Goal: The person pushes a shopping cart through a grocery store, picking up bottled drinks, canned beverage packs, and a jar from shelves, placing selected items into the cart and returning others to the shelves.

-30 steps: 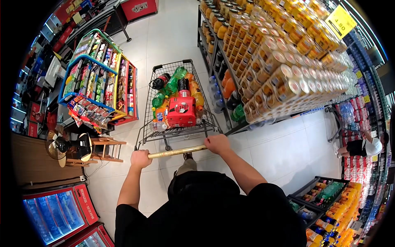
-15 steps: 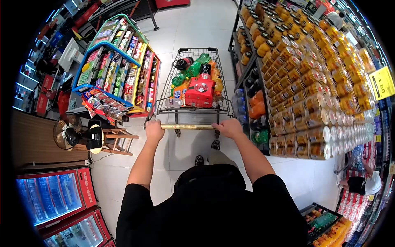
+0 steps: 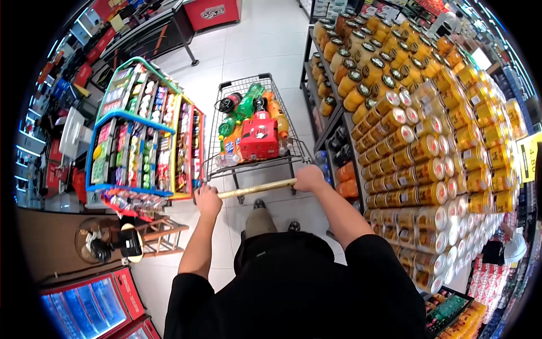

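Both of my hands grip the pale handle bar (image 3: 257,187) of a wire shopping cart (image 3: 247,78). My left hand (image 3: 209,199) is closed round its left end, and my right hand (image 3: 310,177) round its right end. In the basket lies a red box (image 3: 260,139) towards the near side. Around it are green bottles (image 3: 247,106), a dark bottle with a red label (image 3: 230,103), orange drink bottles (image 3: 276,114) and an orange package (image 3: 234,141). A few clear bottles (image 3: 227,160) sit at the near edge of the basket.
Close on the left stands a candy rack (image 3: 134,135), with a fan (image 3: 97,240) and a wooden ladder stool (image 3: 164,236) behind it. To the right rise stacked cans (image 3: 403,186) and jars (image 3: 361,85). A red counter (image 3: 212,14) is ahead; a red-framed fridge (image 3: 93,305) stands lower left.
The cart has rolled forward along the aisle, and its handle now slants, right end farther ahead. The can stack and candy rack have shifted nearer. Both hands keep their hold.
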The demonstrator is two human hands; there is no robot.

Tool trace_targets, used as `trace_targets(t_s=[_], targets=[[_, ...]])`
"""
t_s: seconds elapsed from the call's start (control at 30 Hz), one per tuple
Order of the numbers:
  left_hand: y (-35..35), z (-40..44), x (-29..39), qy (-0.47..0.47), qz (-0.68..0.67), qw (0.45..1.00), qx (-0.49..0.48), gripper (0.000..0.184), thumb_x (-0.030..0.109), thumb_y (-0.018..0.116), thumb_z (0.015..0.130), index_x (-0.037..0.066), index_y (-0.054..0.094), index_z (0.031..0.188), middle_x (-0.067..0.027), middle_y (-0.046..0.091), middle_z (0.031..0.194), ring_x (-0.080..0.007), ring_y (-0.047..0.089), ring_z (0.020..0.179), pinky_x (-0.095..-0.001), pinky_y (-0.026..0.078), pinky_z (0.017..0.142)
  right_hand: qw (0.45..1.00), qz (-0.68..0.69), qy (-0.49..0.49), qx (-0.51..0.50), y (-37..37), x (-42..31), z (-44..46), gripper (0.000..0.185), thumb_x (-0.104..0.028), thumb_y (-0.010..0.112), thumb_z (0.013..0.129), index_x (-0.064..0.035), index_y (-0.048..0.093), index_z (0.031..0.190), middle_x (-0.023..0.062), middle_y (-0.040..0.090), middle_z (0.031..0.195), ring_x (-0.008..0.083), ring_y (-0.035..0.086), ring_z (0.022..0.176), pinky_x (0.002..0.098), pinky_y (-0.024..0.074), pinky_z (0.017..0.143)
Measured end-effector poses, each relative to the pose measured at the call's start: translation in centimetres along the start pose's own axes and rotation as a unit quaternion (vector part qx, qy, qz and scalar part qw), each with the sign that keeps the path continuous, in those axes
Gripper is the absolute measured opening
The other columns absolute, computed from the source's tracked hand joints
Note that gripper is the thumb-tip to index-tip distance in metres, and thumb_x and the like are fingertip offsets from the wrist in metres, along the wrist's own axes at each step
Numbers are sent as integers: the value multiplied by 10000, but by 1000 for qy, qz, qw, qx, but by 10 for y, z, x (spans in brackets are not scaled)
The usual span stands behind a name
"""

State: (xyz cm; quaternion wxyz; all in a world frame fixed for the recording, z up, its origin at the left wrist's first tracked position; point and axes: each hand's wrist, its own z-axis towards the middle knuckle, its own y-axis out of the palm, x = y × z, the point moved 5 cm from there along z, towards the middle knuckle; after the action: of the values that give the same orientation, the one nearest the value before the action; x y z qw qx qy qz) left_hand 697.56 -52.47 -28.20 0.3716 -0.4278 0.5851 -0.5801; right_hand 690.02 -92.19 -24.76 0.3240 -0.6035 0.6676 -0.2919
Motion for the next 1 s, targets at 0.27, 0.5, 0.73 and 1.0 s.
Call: trace_targets(t_s=[0.27, 0.5, 0.73, 1.0], targets=[[10, 129, -13, 11, -19, 999, 40, 126, 116, 680, 823, 93, 799, 859, -99, 709, 951, -298, 640, 1010, -498, 420, 1078, 1000, -25, 5, 7, -61, 21, 107, 315, -343, 676, 817, -131, 855, 967, 124, 818, 972, 316, 782, 952, 443, 577, 888], [18, 273, -67, 47, -1, 998, 29, 168, 163, 639, 877, 105, 791, 833, -116, 712, 882, -300, 678, 983, -500, 440, 1071, 998, 5, 42, 52, -117, 3, 205, 304, -387, 666, 840, -170, 865, 915, 138, 797, 876, 334, 768, 863, 441, 564, 846], [21, 421, -111, 12, 34, 999, -1, 211, 160, 611, 928, 115, 814, 891, -96, 739, 937, -272, 669, 1005, -445, 444, 987, 994, 19, 84, 69, -177, -9, 304, 313, -395, 664, 849, -161, 858, 929, 148, 792, 875, 380, 758, 847, 481, 599, 824], [38, 584, -119, 50, 39, 998, -17, 183, 145, 628, 909, 104, 806, 927, -124, 719, 947, -304, 659, 1020, -441, 470, 969, 991, 76, 103, 41, -242, 21, 407, 360, -371, 642, 872, -102, 854, 983, 175, 809, 948, 365, 787, 910, 462, 594, 868]])
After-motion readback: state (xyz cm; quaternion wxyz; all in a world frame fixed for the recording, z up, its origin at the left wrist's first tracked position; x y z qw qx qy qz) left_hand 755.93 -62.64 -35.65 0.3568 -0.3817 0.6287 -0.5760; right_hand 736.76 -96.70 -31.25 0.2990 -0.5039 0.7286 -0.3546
